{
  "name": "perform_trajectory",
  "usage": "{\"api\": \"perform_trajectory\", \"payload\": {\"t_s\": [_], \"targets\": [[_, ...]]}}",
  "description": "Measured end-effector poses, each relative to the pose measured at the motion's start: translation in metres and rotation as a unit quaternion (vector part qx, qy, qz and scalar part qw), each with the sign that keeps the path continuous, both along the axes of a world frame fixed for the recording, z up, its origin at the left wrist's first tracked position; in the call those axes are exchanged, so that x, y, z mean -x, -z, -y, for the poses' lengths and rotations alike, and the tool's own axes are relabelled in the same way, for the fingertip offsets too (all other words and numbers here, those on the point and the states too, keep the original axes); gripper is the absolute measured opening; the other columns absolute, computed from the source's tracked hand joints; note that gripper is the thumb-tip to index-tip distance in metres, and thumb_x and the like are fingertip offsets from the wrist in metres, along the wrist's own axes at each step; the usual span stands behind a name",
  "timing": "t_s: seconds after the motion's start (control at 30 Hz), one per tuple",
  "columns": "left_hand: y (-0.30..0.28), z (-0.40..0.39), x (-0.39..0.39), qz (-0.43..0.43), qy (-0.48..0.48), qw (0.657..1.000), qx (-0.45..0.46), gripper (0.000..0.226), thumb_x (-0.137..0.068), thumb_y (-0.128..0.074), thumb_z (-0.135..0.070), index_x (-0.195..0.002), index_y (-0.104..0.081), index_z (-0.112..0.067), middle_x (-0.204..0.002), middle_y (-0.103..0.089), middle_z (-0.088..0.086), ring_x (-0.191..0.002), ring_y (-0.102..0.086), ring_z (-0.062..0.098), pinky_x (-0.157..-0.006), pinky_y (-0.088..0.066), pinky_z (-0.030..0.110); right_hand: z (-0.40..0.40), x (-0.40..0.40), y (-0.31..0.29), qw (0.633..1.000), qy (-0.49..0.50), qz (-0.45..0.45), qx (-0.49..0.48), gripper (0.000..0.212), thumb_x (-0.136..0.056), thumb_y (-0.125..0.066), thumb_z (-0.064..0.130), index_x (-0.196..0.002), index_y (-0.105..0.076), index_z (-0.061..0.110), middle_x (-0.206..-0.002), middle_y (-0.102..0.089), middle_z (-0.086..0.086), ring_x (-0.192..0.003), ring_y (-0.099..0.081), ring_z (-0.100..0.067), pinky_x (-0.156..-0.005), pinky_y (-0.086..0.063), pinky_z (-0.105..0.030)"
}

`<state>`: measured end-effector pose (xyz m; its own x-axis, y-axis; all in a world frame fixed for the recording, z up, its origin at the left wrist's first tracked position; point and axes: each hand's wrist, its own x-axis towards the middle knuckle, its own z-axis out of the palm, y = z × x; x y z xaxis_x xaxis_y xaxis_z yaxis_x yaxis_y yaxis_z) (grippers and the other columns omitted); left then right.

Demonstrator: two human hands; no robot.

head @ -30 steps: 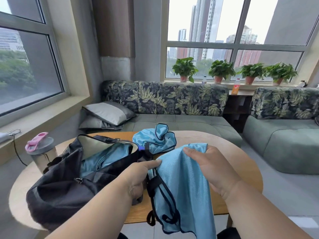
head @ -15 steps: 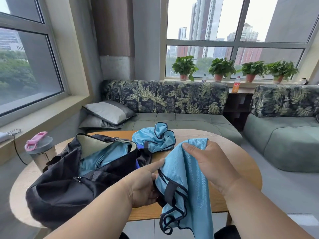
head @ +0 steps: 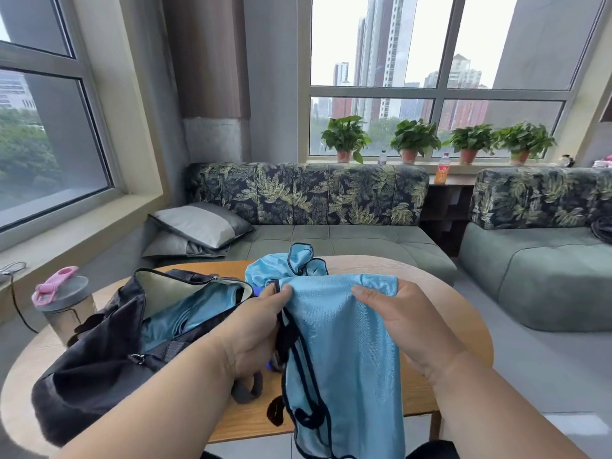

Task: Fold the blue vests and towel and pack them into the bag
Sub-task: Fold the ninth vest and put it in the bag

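I am standing over the bench (head: 440, 293), which is carrying everything within easy reach. The bag (head: 99, 356) is lying on its left part with its mouth gaping toward me, so folded cloth can slide straight in; 1 blue piece (head: 185, 313) is already sitting inside. Just behind my hands, another vest (head: 284, 270) is lying crumpled on the bench, waiting for its turn, I judge.

I am holding the vest (head: 341, 352) up by its top edge so the rest is hanging flat off the near edge of the bench, which should make the next fold line up. My right hand (head: 407, 323) is closing on the top right corner, fingers curled over the front and thumb behind. My left hand (head: 261, 323) is pinching the top left corner, narrow, with the dark trim bunched under its fingers.
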<state>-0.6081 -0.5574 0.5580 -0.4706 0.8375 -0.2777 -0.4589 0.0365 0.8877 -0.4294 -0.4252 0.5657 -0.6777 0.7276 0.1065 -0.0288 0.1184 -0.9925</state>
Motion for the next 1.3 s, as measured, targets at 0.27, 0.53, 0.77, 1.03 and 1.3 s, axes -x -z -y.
{"api": "perform_trajectory", "payload": {"t_s": [0.27,0.53,0.77,1.03,1.3], "targets": [[-0.063,-0.013,0.023,-0.064,0.093,0.992,-0.054,0.027,-0.111,-0.046,-0.034,-0.127,-0.060,-0.017,-0.116,-0.075,0.008,-0.099,-0.074,0.018,-0.074,-0.062,0.031,-0.017,-0.015,-0.008,0.987,-0.055,-0.107,0.106,0.039,-0.089,-0.074,0.028,-0.123,-0.074,0.009,-0.126,-0.072,-0.023,-0.120,-0.067,-0.045,-0.107,-0.047,-0.058],[-0.111,-0.019,0.039,-0.130,0.213,0.968,-0.027,0.023,-0.100,-0.056,-0.019,-0.104,-0.074,-0.006,-0.106,-0.070,0.017,-0.084,-0.072,0.026,-0.071,-0.064,0.036,-0.031,-0.016,-0.013,0.963,-0.045,-0.198,0.179,0.045,-0.093,-0.058,0.023,-0.130,-0.067,0.000,-0.133,-0.068,-0.023,-0.115,-0.066,-0.031,-0.098,-0.049,-0.047],[-0.120,-0.029,0.035,-0.172,0.177,0.968,-0.035,0.029,-0.109,-0.041,-0.018,-0.108,-0.065,-0.002,-0.086,-0.063,0.014,-0.060,-0.065,0.022,-0.045,-0.052,0.026,-0.026,-0.021,-0.027,0.950,-0.078,-0.220,0.206,0.046,-0.096,-0.057,0.028,-0.129,-0.070,-0.002,-0.134,-0.067,-0.024,-0.125,-0.065,-0.032,-0.111,-0.043,-0.051],[-0.111,-0.044,0.034,-0.181,0.122,0.974,-0.061,0.022,-0.110,-0.047,-0.018,-0.112,-0.066,-0.008,-0.101,-0.070,0.014,-0.086,-0.071,0.024,-0.069,-0.062,0.033,-0.017,-0.015,-0.012,0.964,-0.015,-0.175,0.200,0.032,-0.094,-0.067,0.013,-0.123,-0.072,0.000,-0.120,-0.074,-0.024,-0.110,-0.073,-0.039,-0.095,-0.059,-0.048],[-0.103,-0.054,0.041,-0.164,0.044,0.985,-0.042,0.017,-0.108,-0.054,-0.020,-0.108,-0.070,-0.014,-0.098,-0.076,0.007,-0.078,-0.074,0.018,-0.074,-0.062,0.036,-0.018,-0.012,-0.047,0.968,-0.030,-0.203,0.142,0.032,-0.087,-0.071,0.019,-0.115,-0.076,0.004,-0.117,-0.076,-0.021,-0.105,-0.075,-0.033,-0.088,-0.062,-0.042]]}}
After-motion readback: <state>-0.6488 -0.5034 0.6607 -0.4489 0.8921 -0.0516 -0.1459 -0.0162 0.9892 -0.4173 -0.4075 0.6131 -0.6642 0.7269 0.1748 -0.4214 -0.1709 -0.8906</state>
